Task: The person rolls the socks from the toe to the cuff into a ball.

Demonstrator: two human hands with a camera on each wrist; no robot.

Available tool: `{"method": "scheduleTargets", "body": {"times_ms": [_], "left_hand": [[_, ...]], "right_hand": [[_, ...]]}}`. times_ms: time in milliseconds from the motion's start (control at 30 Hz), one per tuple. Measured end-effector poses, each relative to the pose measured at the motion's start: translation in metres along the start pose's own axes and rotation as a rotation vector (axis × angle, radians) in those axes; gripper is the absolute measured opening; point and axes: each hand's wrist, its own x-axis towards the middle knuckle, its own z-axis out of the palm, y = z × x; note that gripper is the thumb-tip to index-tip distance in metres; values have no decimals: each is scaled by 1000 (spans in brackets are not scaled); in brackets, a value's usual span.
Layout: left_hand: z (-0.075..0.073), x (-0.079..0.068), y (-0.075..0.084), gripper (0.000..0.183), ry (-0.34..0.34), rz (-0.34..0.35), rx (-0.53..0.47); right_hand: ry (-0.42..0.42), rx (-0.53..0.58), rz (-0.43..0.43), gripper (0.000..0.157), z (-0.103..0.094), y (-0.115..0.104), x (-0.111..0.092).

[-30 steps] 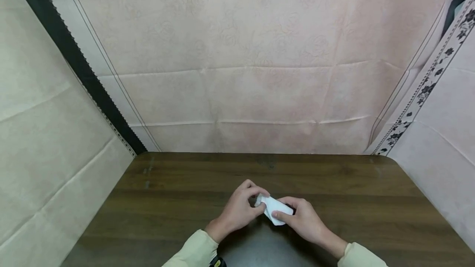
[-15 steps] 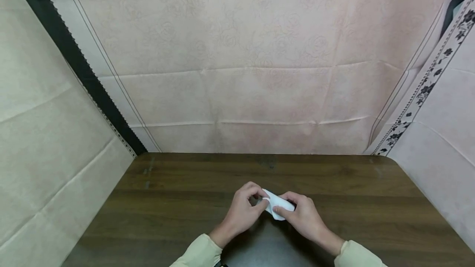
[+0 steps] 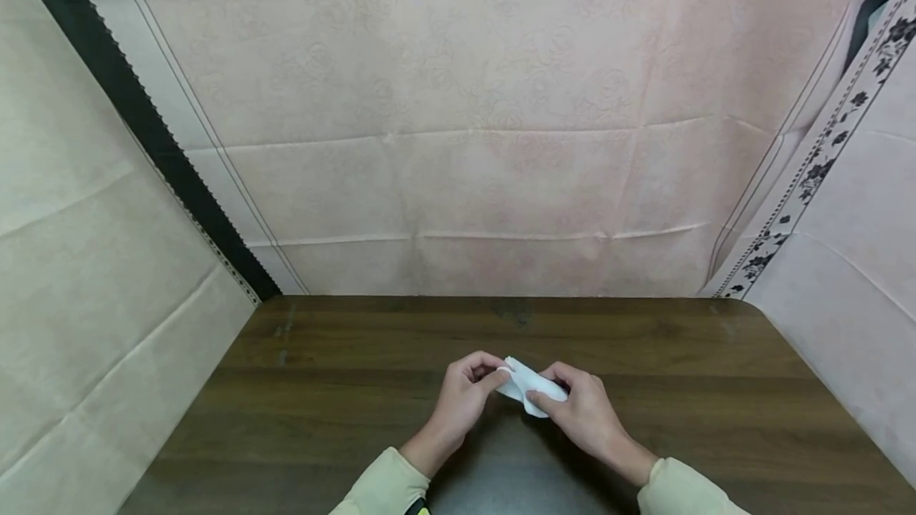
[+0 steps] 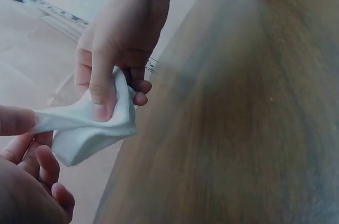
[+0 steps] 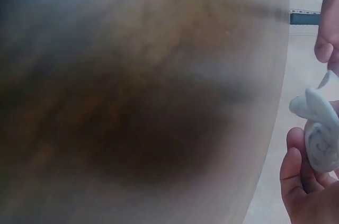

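A white sock (image 3: 529, 384), rolled into a thick bundle, is held above the table between both hands. My left hand (image 3: 458, 402) pinches a loose edge between thumb and fingers and draws it out taut, as the left wrist view shows the stretched fabric (image 4: 69, 115). On the other end my right hand (image 3: 588, 418) grips the bundle, its thumb (image 4: 102, 94) pressed on the top layer. From the right wrist view the spiral end of the rolled sock (image 5: 322, 147) is visible, with curled fingers (image 5: 294, 168) beneath it.
The brown wood-grain table (image 3: 358, 340) spreads under the hands. A pale patterned cloth (image 3: 465, 102) hangs behind it, and more cloth (image 3: 107, 300) closes off the sides. A dark strip (image 3: 164, 149) runs down at the left.
The sock bundle has turned slightly and moved up a little. My left hand has shifted its pinch and now pulls the edge out leftward; my right hand keeps its grip.
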Motion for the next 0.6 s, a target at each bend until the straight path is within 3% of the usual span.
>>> {"method": "scheduleTargets", "body": {"times_ms": [100,267,433,600], "left_hand": [[-1,1,-2,14,-4,-41,-55],[-1,1,-1,14,-32,-78,-18],[0,2,-2,13,-29,-58,46],[-2,5,-5,12,-8,-37,86]], "right_hand": [[5,-8,-14,23,1,-1,2],[2,-1,-15,24,1,-2,3],[36,29,-29,24,1,-2,4],[117,38,-105,25,1,-3,3]]}}
